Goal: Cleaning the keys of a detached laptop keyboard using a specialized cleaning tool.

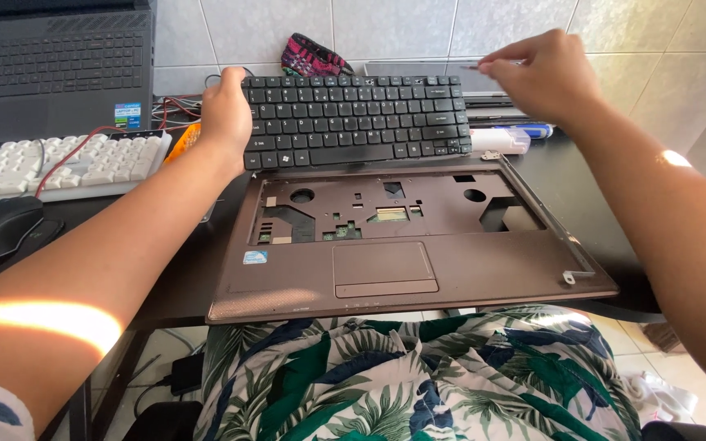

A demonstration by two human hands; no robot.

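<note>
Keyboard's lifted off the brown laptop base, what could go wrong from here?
1. The left hand alone holds the black keyboard by one end; it may flex or drop.
2. The laptop base overhangs the table edge toward the lap and could slide off.
3. Its exposed openings could catch debris.

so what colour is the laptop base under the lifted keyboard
Brown, a metallic bronze shade; the laptop base shows clearly in the head view.

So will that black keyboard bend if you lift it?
Probably a little: the black keyboard looks thin and wide, and the left hand grips only its end. It likely feels light. It seems flat, so it shouldn't roll.
</note>
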